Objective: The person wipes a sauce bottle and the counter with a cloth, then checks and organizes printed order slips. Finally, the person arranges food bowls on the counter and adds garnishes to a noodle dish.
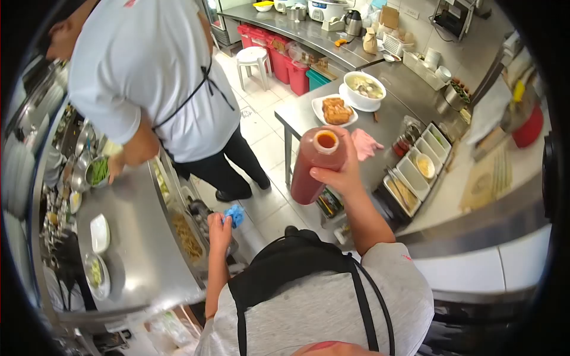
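My right hand [339, 169] is wrapped round a clear bottle [310, 173] of red sauce, held up with its uncapped mouth toward me. Lower and to the left, my left hand [219, 229] grips a crumpled blue cloth or glove [234, 216]. Beyond the bottle, a white plate with browned food [336, 111] rests on the steel counter [389, 118]. Behind it stands a white bowl of soup [364, 88] on a saucer. A pink cloth [366, 143] lies just right of the bottle on the counter.
A co-worker [160, 77] in a white shirt and dark apron stands at the left steel counter [133, 237], one hand near a bowl of green vegetables [98, 171]. White ingredient containers [411, 176] line the right. A stool [253, 58] and red bins [289, 70] are behind.
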### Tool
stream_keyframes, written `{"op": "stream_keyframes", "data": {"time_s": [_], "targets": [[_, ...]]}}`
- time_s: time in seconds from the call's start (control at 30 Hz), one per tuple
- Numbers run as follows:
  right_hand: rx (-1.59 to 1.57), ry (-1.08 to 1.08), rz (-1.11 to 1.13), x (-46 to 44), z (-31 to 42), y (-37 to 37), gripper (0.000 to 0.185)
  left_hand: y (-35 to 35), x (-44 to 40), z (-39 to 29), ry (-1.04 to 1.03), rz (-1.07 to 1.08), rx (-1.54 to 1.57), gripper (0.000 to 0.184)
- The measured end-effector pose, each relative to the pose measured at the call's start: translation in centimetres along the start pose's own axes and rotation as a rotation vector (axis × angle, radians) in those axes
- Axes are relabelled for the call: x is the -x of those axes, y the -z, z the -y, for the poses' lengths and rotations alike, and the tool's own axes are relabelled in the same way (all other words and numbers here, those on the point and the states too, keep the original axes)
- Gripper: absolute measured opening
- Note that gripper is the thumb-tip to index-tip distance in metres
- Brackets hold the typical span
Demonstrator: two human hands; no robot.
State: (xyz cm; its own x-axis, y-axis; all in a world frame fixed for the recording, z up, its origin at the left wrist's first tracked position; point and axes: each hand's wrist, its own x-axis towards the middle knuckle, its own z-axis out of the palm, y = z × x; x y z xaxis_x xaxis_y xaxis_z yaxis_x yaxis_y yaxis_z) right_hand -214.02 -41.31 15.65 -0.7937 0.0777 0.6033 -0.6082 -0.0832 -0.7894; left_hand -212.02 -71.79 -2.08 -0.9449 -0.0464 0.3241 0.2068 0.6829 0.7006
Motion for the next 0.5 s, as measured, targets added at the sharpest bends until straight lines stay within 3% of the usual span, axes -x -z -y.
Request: {"op": "stream_keyframes", "data": {"time_s": [0.13,0.23,0.37,0.5], "targets": [[-0.009,-0.003,0.082,-8.0,-5.5,-0.7,0.067,-1.3,-8.4,5.0,0.169,-0.022,0.012,0.017],[-0.045,-0.041,0.083,-13.3,-9.6,-1.7,0.067,-1.5,-13.9,6.0,0.415,0.013,0.526,0.016],[-0.079,-0.079,0.074,-19.3,-14.8,-3.1,0.066,-2.6,-21.2,7.3,0.368,0.000,0.717,0.012],[0.015,-0.026,0.025,-24.1,-19.7,-3.9,0.064,-3.3,-28.8,6.4,0.253,0.194,0.735,0.007]]}}
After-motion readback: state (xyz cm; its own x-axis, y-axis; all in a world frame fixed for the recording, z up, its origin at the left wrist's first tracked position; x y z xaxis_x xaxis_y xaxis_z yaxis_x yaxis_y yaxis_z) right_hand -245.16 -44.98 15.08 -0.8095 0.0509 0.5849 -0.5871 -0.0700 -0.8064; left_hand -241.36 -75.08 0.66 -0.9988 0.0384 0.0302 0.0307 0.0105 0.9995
